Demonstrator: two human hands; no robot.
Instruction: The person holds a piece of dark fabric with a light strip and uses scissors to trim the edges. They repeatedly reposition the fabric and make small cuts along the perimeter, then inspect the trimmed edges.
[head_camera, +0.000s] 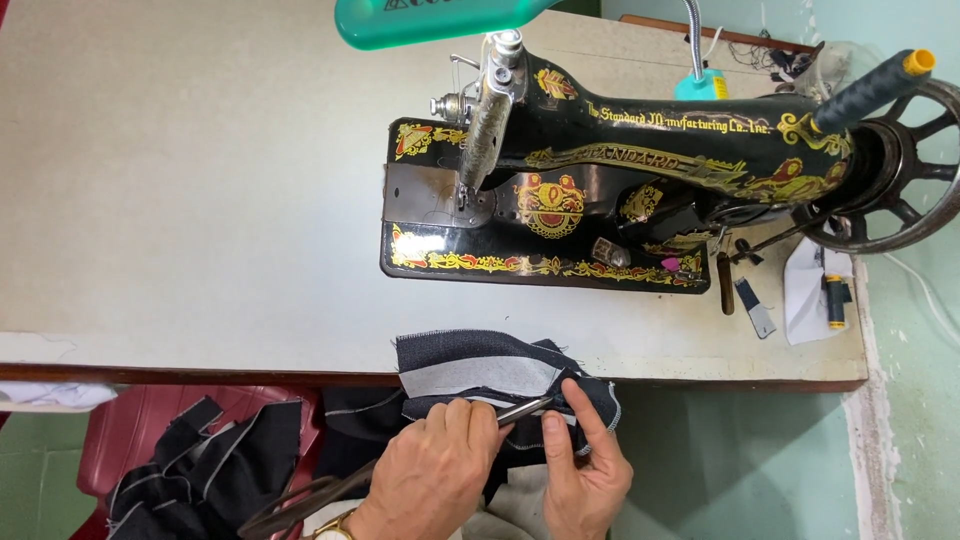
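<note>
My left hand (435, 465), with a gold watch at the wrist, is closed around a pair of large dark scissors (300, 505). Its handles trail to the lower left and the blade tips (525, 408) reach a folded piece of dark denim (480, 365) with a pale grey inner side. The denim hangs over the table's front edge. My right hand (585, 465) pinches the denim's right end, index finger stretched along the fabric just right of the blade tips.
A black sewing machine (560, 200) with gold ornament stands on the pale table (200, 200), its hand wheel (900, 170) at the right. A green lamp (430, 20) hangs above it. Dark fabric scraps (210, 460) lie on a red chair at the lower left. A thread spool (835, 300) sits at the far right.
</note>
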